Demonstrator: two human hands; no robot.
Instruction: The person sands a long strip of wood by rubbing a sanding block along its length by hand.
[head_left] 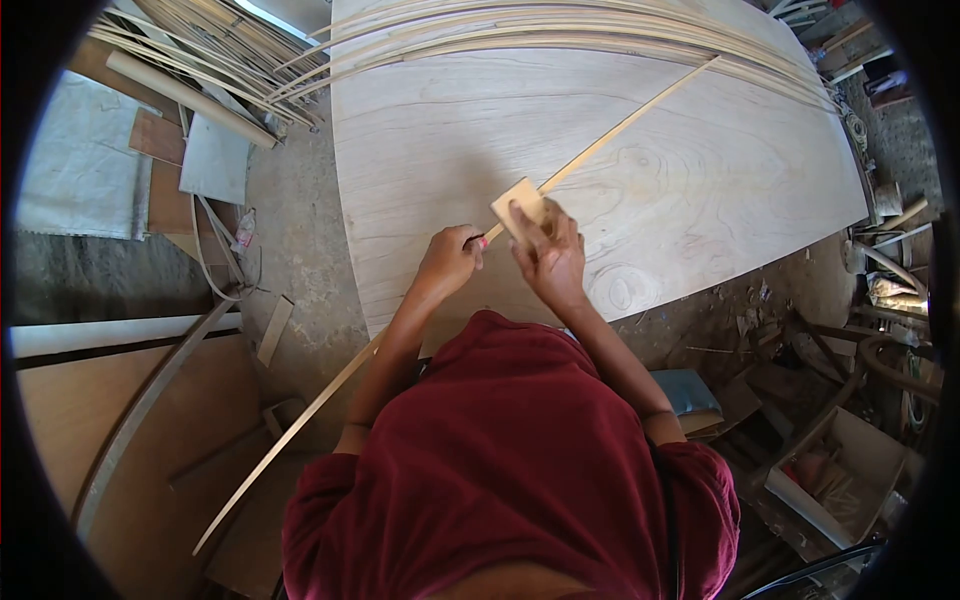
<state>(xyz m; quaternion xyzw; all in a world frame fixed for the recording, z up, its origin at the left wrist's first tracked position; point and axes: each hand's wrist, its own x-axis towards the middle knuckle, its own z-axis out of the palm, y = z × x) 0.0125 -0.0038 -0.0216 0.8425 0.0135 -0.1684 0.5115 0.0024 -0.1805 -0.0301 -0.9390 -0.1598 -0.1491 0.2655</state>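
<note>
A long thin wooden strip (628, 125) runs slantwise over the pale plywood sheet (420, 130), from its far right side past my hands to the lower left. My left hand (450, 262) is closed around the strip near its middle. A small dark and pink thing (478, 242) shows at those fingers; I cannot make out what it is. Just to the right, my right hand (555, 262) holds a small flat wooden block (520, 207) against the strip, thumb and fingers on it. Part of the strip is hidden under the block and my left forearm.
Several thin wooden strips (560, 38) lie bundled across the far edge of the plywood. A round pole (190, 98) and boards (215, 155) stand at the left. On the right floor are an open box (840, 470), a blue item (688, 392) and wood scraps.
</note>
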